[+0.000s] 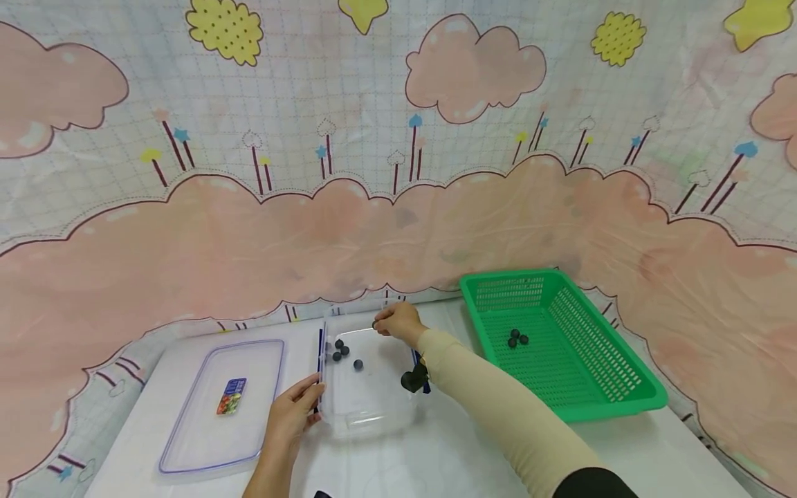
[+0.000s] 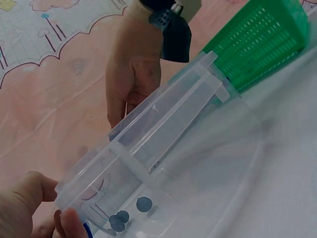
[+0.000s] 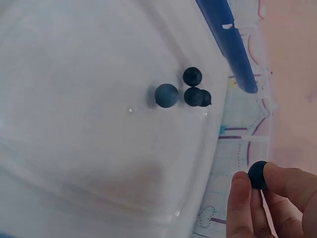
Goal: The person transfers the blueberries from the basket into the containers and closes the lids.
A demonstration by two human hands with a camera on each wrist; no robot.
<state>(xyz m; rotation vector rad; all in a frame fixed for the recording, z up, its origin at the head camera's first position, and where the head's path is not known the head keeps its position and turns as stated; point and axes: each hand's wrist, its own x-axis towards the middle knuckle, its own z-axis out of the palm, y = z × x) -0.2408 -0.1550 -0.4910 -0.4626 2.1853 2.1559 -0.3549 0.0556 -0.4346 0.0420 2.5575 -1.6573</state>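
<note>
Transfer step, midway: right hand (image 1: 398, 322) pinching dark ball (image 3: 257, 175) over far rim of clear container (image 1: 367, 415); left hand (image 1: 292, 415) gripping its near-left edge. Next, probably: release over container, joining four balls (image 1: 342, 351) inside.

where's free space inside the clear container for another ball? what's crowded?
Inside the clear container, the near half toward the left hand is bare. The far left corner is crowded: four dark balls sit there. The right hand pinches a ball at the far rim. The green basket is bare apart from three balls.
</note>
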